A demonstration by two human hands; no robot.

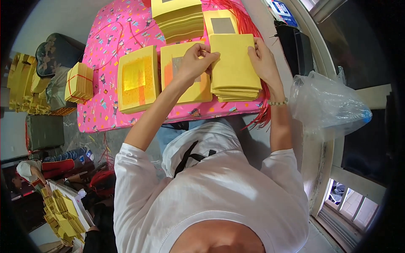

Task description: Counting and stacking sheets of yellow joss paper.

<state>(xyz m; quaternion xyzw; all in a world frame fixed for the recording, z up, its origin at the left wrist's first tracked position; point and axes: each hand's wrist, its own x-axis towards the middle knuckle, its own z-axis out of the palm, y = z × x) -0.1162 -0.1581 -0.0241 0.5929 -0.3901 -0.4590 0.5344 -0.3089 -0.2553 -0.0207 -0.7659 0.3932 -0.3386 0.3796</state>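
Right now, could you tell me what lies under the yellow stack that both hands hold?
Under the yellow paper stack, the pink patterned cloth and red strings show at its edges; whatever lies directly beneath is covered.

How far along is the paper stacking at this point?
Done, apparently: one bundle tied with red string sits at the table's left. In hand: the left hand and right hand square up a plain yellow stack. Left: two loose stacks with foil squares and a taller pile show no string.

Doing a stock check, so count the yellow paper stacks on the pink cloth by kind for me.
Plain yellow stack, under both hands: 1
Stacks topped with a gold or silver foil square: 3
Tall stack at the far edge: 1
Total: 5
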